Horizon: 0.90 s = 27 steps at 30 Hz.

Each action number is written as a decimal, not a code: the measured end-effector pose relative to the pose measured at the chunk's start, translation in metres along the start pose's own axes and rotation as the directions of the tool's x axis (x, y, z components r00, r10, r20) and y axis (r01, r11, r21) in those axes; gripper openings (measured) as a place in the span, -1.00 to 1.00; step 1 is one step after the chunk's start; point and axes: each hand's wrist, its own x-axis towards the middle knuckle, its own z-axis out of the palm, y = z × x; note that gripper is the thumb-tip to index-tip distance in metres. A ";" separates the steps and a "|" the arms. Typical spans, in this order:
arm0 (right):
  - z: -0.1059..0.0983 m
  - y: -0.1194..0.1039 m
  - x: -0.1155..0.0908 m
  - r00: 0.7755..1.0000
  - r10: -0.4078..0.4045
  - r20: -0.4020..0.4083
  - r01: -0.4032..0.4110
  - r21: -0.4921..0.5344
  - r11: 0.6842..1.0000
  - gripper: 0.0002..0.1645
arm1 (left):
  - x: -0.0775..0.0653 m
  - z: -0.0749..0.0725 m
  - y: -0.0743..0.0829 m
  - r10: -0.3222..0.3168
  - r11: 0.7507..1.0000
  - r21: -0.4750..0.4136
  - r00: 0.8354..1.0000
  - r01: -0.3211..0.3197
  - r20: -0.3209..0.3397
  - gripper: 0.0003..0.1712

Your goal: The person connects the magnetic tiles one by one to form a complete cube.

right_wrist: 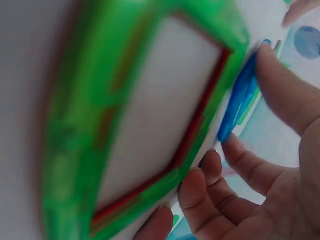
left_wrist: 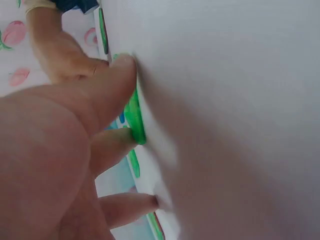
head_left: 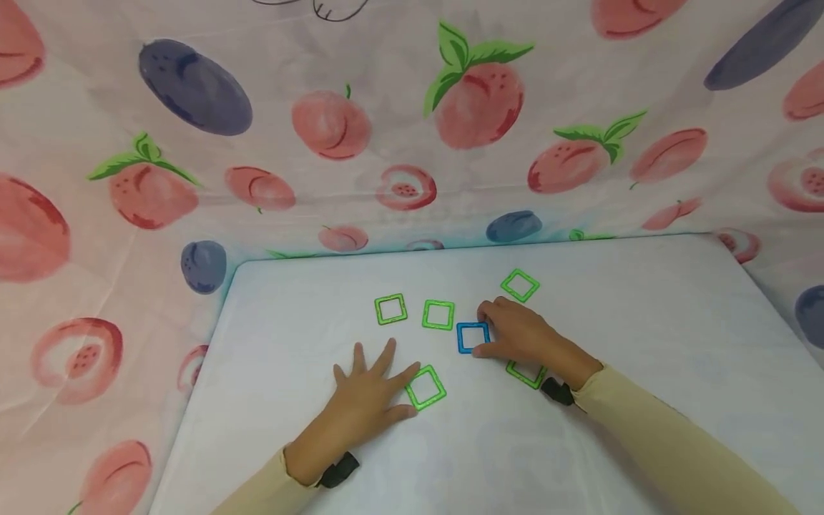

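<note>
My right hand [head_left: 518,332] pinches a blue square magnetic tile [head_left: 460,337], an open-centred frame, near the middle of the white table. In the right wrist view the thumb and a finger hold opposite ends of this blue tile [right_wrist: 239,97]. Just below that hand lies a green square magnetic tile [head_left: 523,380], partly covered by it. My left hand [head_left: 360,400] lies spread, with straight fingers. Its index finger and thumb touch the left side of another green tile [head_left: 438,380], which appears edge-on and partly hidden in the left wrist view.
Farther back on the white table [head_left: 290,307] lie a green tile [head_left: 390,297] at left and a second green tile [head_left: 425,315] beside it. One more green tile [head_left: 528,277] sits beyond the right hand. A fruit-printed cloth [head_left: 270,129] rises along the table's back and sides.
</note>
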 end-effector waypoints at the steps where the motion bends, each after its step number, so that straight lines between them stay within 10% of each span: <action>1: 0.000 -0.001 0.001 1.000 0.006 0.007 -0.006 -0.007 1.000 -0.35 | 0.002 0.001 0.002 -0.004 1.000 0.007 1.000 0.004 0.005 -0.25; 13: -0.002 0.002 0.002 0.998 -0.015 0.054 0.013 0.035 0.999 -0.43 | 0.024 0.001 0.017 -0.015 0.999 -0.052 0.999 0.013 -0.037 -0.30; 27: -0.014 0.019 -0.004 0.983 -0.035 0.181 -0.037 0.378 0.925 -0.68 | 0.041 -0.003 0.029 -0.127 0.976 -0.171 0.991 0.133 0.042 -0.30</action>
